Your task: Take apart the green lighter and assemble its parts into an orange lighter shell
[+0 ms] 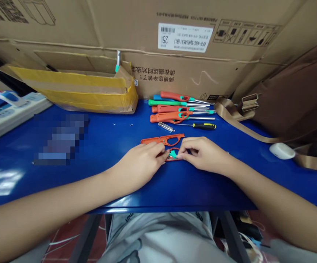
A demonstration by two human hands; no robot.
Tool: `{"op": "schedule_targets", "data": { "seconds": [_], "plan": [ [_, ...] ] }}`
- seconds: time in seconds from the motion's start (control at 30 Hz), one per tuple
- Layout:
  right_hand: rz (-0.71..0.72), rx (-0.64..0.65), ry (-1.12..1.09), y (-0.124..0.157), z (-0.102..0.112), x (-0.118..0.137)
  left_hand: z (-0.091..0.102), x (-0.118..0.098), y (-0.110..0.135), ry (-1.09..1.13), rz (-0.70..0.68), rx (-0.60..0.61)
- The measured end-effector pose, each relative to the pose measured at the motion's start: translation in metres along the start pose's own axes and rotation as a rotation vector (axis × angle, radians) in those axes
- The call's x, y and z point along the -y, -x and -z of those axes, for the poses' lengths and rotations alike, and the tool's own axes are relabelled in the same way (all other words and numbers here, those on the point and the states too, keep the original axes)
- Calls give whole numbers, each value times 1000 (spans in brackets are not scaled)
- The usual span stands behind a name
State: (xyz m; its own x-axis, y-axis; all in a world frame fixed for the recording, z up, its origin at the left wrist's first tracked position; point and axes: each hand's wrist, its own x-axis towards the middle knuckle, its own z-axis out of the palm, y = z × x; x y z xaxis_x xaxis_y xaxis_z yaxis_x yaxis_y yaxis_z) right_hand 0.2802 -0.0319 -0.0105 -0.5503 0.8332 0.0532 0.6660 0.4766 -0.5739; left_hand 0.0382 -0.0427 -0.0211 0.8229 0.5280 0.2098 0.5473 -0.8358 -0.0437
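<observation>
Low over the near part of the blue table, my left hand (144,160) is closed, its thumb and fingertips pinching the left end of an opened orange-red lighter body half (172,159). A green trigger piece (173,153) shows inside that half, between my hands. From the other side my right hand (205,153) pinches at the right end of the same half, fingers closed. What lies right under the fingertips is hidden. Just beyond, the other orange shell half (161,140) lies on the table. Behind it rest a small clear fuel tank (166,127) and a yellow-black screwdriver (204,126).
Several long-nosed lighters (172,109) lie side by side at the back. A yellow-taped cardboard box (92,95) stands left of them, with a power strip (16,113) and a blurred-out dark object (62,138). At right are a brown bag (292,95) and a white case (281,151).
</observation>
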Motion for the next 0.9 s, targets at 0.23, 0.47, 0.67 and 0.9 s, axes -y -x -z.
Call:
{"op": "schedule_targets", "data": {
  "seconds": [0.23,0.47,0.67,0.9],
  "plan": [
    [-145,-34,-70,-2,-4,-1,2,6,-1,118,23,22],
    [-55,-95,25,4,-4,0,-2,8,0,-8,-48,39],
    [239,11,338,12,-9,13,4,4,-2,-33,-55,51],
    [237,41,197,11,-7,13,5,7,0,2,-5,53]
  ]
}}
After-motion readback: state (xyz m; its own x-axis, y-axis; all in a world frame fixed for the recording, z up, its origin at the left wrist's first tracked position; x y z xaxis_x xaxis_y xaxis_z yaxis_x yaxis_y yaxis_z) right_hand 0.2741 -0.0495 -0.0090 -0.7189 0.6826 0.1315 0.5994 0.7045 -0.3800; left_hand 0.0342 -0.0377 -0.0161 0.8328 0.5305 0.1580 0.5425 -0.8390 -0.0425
